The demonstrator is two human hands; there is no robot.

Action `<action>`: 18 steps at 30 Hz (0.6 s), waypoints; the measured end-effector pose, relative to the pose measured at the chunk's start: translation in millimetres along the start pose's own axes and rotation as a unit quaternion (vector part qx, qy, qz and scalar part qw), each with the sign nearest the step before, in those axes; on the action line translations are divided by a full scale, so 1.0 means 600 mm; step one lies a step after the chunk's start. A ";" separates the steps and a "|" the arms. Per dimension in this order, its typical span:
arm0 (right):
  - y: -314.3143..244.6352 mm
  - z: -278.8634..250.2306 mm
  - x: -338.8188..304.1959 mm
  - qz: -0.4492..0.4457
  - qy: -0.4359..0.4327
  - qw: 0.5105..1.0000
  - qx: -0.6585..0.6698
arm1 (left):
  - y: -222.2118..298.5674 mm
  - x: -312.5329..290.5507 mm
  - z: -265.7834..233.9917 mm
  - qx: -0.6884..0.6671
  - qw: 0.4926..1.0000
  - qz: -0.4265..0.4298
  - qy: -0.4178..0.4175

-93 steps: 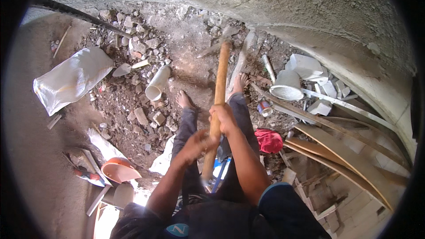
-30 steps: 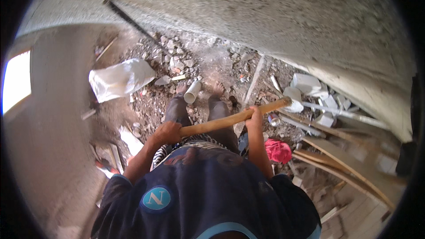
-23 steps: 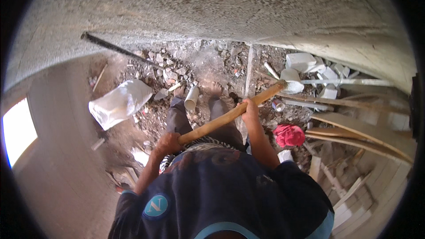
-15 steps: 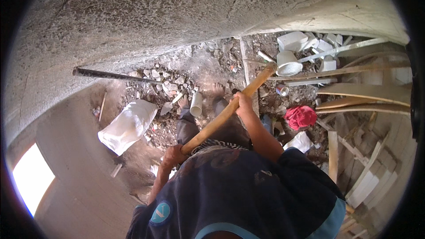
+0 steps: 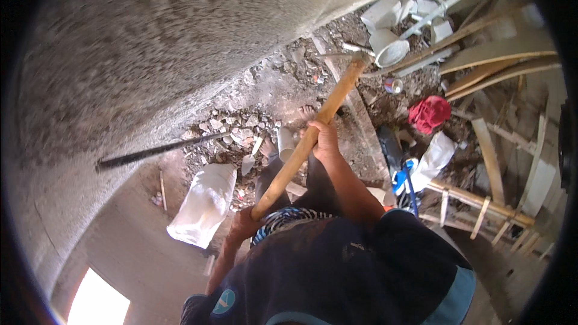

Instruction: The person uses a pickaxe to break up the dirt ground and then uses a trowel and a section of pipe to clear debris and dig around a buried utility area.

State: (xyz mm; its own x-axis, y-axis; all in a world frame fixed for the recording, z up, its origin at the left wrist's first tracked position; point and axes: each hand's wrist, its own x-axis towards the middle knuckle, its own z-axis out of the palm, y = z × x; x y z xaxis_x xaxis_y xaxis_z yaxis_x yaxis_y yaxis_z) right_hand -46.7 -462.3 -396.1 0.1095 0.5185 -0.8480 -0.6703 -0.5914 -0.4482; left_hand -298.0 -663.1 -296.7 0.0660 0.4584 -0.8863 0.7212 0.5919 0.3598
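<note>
Slanting up and to the right across my body is a pickaxe (image 5: 304, 149) with a thick wooden handle. Its narrow metal head is at the far end, close to a white bucket (image 5: 391, 52). My left hand (image 5: 245, 225) is closed round the handle's near end, by my waist. Farther up, about midway along the handle, my right hand (image 5: 326, 138) is wrapped round it. Beneath the handle, a white pipe piece (image 5: 285, 143) is partly covered, beside my bare feet on the rubble.
A rough wall (image 5: 156, 42) rises ahead. A dark bar (image 5: 162, 149) extends from it over broken stones (image 5: 241, 129). A white sack (image 5: 205, 204) lies left. Rightward are a red cloth (image 5: 429, 114), a can (image 5: 394, 86), curved boards (image 5: 500, 59) and a wooden ladder (image 5: 481, 207).
My view has turned right, so the surroundings appear rotated and the ladder shows at the right. The pickaxe stands a little steeper in view. Both hands keep their hold.
</note>
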 end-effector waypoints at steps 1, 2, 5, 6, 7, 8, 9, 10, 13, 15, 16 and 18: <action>0.010 0.009 0.007 0.008 -0.008 0.999 0.034 | 0.007 0.023 -0.013 0.020 1.000 0.003 -0.007; 0.036 0.004 0.029 0.044 -0.022 0.998 0.026 | -0.011 0.056 -0.009 0.023 1.000 0.008 0.005; 0.109 0.037 0.121 0.030 0.080 0.996 0.020 | -0.063 0.202 -0.006 0.033 0.999 -0.020 0.013; 0.139 0.024 0.165 0.039 0.091 0.995 0.014 | -0.029 0.234 -0.027 0.038 0.999 -0.002 0.010; 0.150 0.022 0.229 0.039 0.090 0.995 0.009 | 0.023 0.267 -0.059 0.041 0.999 0.025 0.019; 0.161 0.032 0.292 0.038 0.078 0.996 0.005 | 0.033 0.300 -0.075 0.063 0.998 -0.018 0.016; 0.181 0.042 0.333 0.031 0.069 0.997 0.022 | 0.012 0.330 -0.080 0.056 0.996 0.046 0.059; 0.201 0.050 0.360 0.024 0.067 0.997 0.037 | -0.009 0.365 -0.080 0.091 0.993 0.030 0.069; 0.266 0.060 0.440 0.032 0.069 0.997 0.028 | -0.087 0.463 -0.068 0.095 0.992 -0.023 0.083; 0.308 0.071 0.476 0.040 0.101 0.994 0.018 | -0.147 0.519 -0.064 0.088 0.992 -0.061 0.071; 0.320 0.071 0.477 0.049 0.120 0.991 0.016 | -0.147 0.538 -0.073 0.092 0.989 -0.098 0.056; 0.334 0.065 0.482 0.040 0.086 0.995 0.030 | -0.154 0.538 -0.079 0.115 0.989 -0.071 0.053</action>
State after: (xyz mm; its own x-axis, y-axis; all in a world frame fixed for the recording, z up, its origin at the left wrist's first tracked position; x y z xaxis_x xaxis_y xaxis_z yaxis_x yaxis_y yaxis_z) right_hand -178.1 -406.7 -720.2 0.1734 0.3548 -0.9187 -0.7245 -0.5859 -0.3631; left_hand -376.2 -538.5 -602.2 -0.1106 0.4557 -0.8832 0.8565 0.4944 0.1478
